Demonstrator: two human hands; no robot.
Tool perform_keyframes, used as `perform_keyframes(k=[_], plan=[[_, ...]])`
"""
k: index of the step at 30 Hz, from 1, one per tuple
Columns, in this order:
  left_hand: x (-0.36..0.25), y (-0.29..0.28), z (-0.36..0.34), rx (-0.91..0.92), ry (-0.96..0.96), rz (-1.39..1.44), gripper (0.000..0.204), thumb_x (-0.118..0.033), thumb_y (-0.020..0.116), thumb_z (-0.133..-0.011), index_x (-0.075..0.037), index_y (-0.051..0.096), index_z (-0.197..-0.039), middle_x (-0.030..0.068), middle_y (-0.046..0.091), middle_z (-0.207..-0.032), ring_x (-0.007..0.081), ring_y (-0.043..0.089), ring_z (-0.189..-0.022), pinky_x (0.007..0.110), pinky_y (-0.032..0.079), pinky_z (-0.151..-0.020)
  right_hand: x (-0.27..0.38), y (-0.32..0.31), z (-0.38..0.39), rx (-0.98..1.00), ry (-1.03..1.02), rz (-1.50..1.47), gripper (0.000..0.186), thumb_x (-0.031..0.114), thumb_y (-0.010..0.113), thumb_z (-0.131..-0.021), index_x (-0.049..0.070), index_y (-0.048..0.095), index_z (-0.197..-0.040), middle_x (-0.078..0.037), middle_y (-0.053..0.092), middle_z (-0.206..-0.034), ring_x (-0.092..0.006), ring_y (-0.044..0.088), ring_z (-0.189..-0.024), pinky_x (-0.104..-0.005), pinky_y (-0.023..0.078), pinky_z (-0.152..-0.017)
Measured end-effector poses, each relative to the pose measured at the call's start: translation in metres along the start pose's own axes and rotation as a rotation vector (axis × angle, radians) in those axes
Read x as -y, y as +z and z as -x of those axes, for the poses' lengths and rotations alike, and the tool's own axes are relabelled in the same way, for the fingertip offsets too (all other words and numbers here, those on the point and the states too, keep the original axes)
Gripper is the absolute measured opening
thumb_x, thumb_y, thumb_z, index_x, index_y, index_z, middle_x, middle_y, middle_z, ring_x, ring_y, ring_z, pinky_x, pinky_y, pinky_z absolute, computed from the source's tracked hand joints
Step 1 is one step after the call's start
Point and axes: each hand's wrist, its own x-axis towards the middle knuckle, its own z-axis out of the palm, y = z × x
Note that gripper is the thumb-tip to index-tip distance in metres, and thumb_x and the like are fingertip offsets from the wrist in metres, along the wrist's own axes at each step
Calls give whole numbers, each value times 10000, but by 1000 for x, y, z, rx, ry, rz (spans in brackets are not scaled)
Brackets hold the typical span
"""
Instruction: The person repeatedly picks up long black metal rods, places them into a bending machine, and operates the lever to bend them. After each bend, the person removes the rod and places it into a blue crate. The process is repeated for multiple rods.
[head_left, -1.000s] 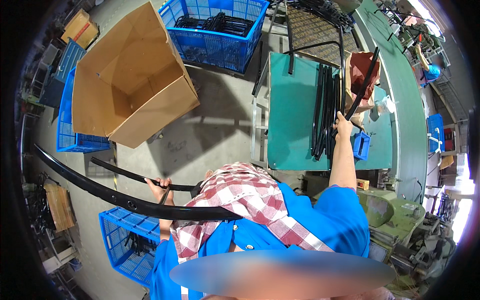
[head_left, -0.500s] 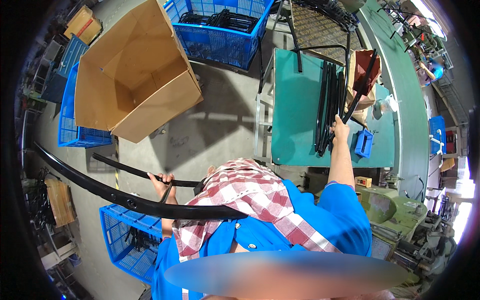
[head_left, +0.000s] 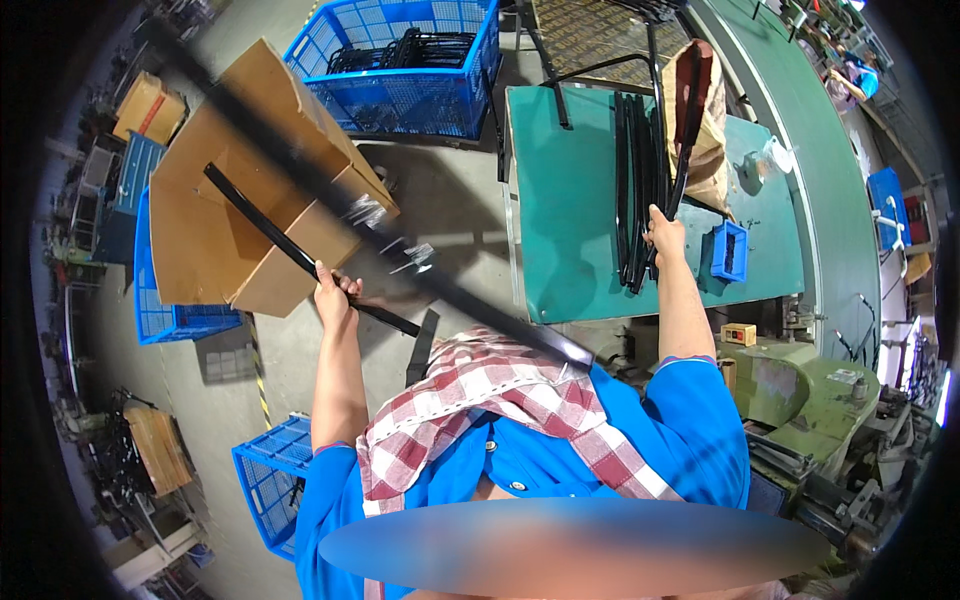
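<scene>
My left hand [head_left: 337,298] is closed around a slim black tube [head_left: 262,222] that slants across the front of the cardboard box. A longer, wider black bar [head_left: 335,200], smeared by motion, crosses nearer the camera and ends by my apron; whether it joins the tube cannot be told. My right hand [head_left: 665,236] grips the lower part of a black bar [head_left: 682,172] over the green table [head_left: 560,230]. Beside that hand, several black bars [head_left: 627,190] lie side by side on the table.
A large open cardboard box [head_left: 190,190] stands at the left. Behind it, a blue crate [head_left: 400,100] contains black parts. On the table are a paper bag [head_left: 710,150] and a small blue bin [head_left: 730,252]. A green machine [head_left: 825,390] stands at the right, another blue crate [head_left: 270,480] at lower left.
My left hand has moved up and forward, swinging the tube and wide bar toward the cardboard box. My right hand still holds its bar, now more upright.
</scene>
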Motion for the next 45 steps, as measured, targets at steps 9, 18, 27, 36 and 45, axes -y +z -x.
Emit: perform_keyframes(k=[9,18,27,36,45], plan=[[-9,46,-59,17,148,-747,355,-370,555,-943,-27,538,-851,4,445,-587,116,441,-486,289,428,-473,-4,1,5,-33,52,24,221,254,680,-837,79,549,-806,22,503,-636,-93,475,-500,-264,474,-503],[51,128,-108,618,52,-1320,516,-443,529,-925,70,585,-910,143,606,-656,228,598,-514,385,478,-524,20,10,20,-160,77,116,229,252,684,-836,77,536,-833,27,503,-653,-91,472,-533,-275,462,-515],[148,194,-58,979,-188,-1276,480,-434,538,-915,39,568,-839,121,591,-657,222,609,-559,386,477,-575,8,16,27,-130,70,83,190,231,660,-848,60,579,-835,27,508,-653,-93,489,-543,-267,461,-508],[174,193,-118,879,-388,-1096,433,-422,541,-925,-12,551,-787,41,505,-583,163,548,-479,317,439,-456,-4,30,30,-138,80,12,200,221,662,-850,70,553,-778,21,507,-640,-87,487,-529,-272,481,-521],[149,296,-170,1461,298,-1955,553,-521,481,-889,1,660,-853,237,651,-909,389,626,-887,487,484,-774,-24,49,41,-161,118,-24,193,214,657,-860,42,581,-816,30,507,-647,-74,487,-539,-260,476,-506]])
